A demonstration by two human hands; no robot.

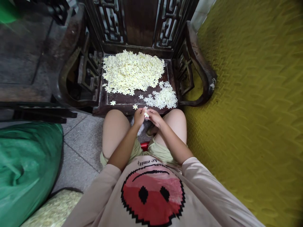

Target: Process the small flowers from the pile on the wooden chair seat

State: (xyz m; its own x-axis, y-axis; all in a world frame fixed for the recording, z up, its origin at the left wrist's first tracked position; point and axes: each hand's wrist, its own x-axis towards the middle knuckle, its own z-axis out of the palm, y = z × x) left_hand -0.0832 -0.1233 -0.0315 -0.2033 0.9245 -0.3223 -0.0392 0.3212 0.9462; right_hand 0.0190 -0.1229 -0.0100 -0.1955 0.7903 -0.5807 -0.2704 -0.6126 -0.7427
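My left hand (139,117) and my right hand (154,117) meet at the front edge of the chair seat, above my lap. Both sets of fingers are closed around a small white flower (146,114); whether more than one is held is too small to tell. Just beyond my hands a single five-petalled flower (135,107) lies on the seat. A large heap of cream flowers (132,72) covers the back and middle of the seat. Whiter flowers form a smaller pile (164,97) at the right front.
The dark carved wooden chair (139,112) has curved armrests on both sides. A yellow textured panel (248,126) stands close on the right. To the left lies a green sack (28,164), with a container of pale flowers (56,209) below it. The floor (78,164) is speckled grey.
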